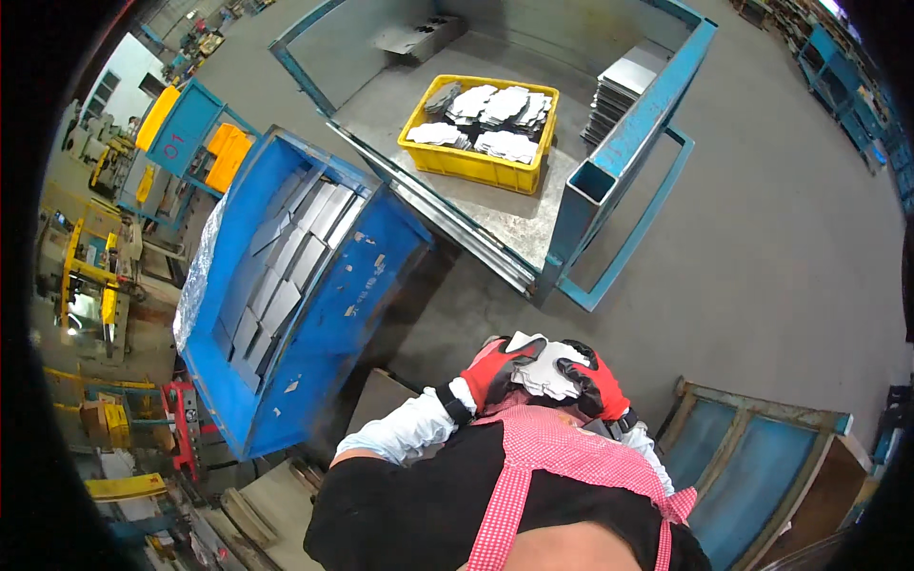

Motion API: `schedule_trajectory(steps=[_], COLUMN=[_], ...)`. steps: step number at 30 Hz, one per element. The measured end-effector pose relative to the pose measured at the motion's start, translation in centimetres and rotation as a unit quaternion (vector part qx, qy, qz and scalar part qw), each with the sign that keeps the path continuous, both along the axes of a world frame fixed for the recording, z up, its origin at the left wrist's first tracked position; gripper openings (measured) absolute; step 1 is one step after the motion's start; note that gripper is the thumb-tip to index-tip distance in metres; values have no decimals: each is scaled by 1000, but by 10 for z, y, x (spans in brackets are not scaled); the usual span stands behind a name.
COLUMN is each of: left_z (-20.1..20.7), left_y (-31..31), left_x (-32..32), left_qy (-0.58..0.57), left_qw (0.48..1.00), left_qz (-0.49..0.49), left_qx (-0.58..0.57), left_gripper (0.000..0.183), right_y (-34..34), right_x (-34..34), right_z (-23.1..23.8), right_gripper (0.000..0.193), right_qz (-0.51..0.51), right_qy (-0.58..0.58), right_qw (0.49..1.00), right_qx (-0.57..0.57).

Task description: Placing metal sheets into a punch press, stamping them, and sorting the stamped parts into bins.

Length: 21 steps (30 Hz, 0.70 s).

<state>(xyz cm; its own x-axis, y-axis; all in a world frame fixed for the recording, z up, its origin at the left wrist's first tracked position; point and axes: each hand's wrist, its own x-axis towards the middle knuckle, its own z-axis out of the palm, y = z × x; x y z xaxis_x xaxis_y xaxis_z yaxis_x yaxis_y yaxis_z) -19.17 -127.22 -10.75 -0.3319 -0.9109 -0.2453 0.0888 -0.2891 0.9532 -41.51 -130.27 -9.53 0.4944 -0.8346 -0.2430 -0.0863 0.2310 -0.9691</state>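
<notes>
Close to my body I grip a small stack of flat, light-grey cut metal plates (545, 373) with notched edges. My left hand (493, 369), in a red and black glove, closes on the stack's left side. The right hand (600, 383), gloved the same way, wraps its right side with the thumb on top. Ahead, a yellow plastic crate (466, 174) holds several piles of similar notched plates. It rests on the floor of a blue-framed metal cart (543, 214).
At left stands a deep blue bin (328, 333) full of rectangular metal sheets (286, 257). The cart also carries a stack of thin plates (624, 86) and a metal piece (421, 40). A blue panelled frame (743, 466) is at lower right, with shelving (843, 95) along the far right.
</notes>
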Motion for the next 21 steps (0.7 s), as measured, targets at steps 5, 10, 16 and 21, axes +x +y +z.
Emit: schedule_trajectory(steps=[5, 10, 16, 21], left_z=[24, 24, 36, 23], left_y=[-11, -38, -105, -165], left_x=[7, 41, 131, 209], left_qy=[27, 64, 85, 218], left_qw=[996, 993, 982, 940], left_qz=[89, 96, 121, 134], left_qx=[18, 27, 117, 227], left_gripper=[38, 36, 30, 33], right_y=[-27, -64, -117, -167], right_x=[17, 60, 151, 229], right_z=[-18, -19, -27, -6], right_gripper=[46, 49, 51, 48], right_qz=[16, 16, -8, -9], right_qy=[-24, -48, -28, 19], right_qw=[996, 990, 995, 998], right_qx=[82, 129, 98, 53])
